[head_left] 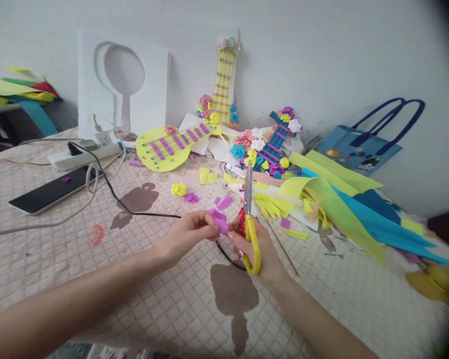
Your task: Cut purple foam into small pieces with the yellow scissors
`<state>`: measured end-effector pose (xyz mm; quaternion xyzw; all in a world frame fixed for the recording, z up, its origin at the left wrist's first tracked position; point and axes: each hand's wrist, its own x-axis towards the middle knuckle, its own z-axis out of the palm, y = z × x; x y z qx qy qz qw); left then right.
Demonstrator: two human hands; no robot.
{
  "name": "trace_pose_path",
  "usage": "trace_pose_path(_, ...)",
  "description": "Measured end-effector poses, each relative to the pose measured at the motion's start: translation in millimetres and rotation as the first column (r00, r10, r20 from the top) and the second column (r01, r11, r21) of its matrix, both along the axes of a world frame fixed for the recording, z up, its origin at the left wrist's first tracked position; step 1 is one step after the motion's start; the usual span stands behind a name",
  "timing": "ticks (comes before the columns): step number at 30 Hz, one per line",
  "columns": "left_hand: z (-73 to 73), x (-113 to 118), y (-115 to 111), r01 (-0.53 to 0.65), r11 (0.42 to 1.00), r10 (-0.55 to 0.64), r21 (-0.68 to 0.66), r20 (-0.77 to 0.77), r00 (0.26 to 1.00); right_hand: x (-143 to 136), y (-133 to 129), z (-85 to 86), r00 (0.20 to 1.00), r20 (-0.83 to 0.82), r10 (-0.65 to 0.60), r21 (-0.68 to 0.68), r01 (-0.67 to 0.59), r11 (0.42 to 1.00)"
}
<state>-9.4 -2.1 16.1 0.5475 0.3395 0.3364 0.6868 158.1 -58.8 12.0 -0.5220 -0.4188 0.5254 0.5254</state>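
Note:
Between thumb and fingers, my left hand [194, 230] pinches a small purple paper piece [219, 223] above the table. Close beside it, my right hand [256, 244] has yellow-handled scissors [248, 199] in its grip, the blades pointing up and away and nearly together. The right thumb and fingertips come up to the paper's right edge; whether they touch it I cannot tell. Just beyond the hands lie loose purple paper scraps [224, 202], a yellow paper flower [178, 189] and yellow paper pieces [207, 176].
Paper-decorated guitar shapes [177, 147] lean at the back near a white foam board [88, 89]. Crepe paper strips [344, 214] and a blue bag [359, 147] are at right. A black cable [153, 215] runs under my hands from a power strip [73, 158]. A thin stick [284, 247] lies at right.

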Motion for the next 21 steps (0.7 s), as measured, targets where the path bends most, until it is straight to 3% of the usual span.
trace_pose_path(16, -4.6, 1.7, -0.7, 0.043, 0.997, -0.039, -0.056, 0.069, 0.997, 0.6, -2.1, 3.5, 0.999, -0.043, -0.024, -0.017, 0.023, 1.000)
trace_pose_path(21, -2.6, -0.9, 1.3, 0.055, 0.996, -0.059, 0.077, 0.057, 0.997, 2.6, -1.1, -0.9, 0.996, -0.090, 0.026, -0.031, -0.029, 0.999)
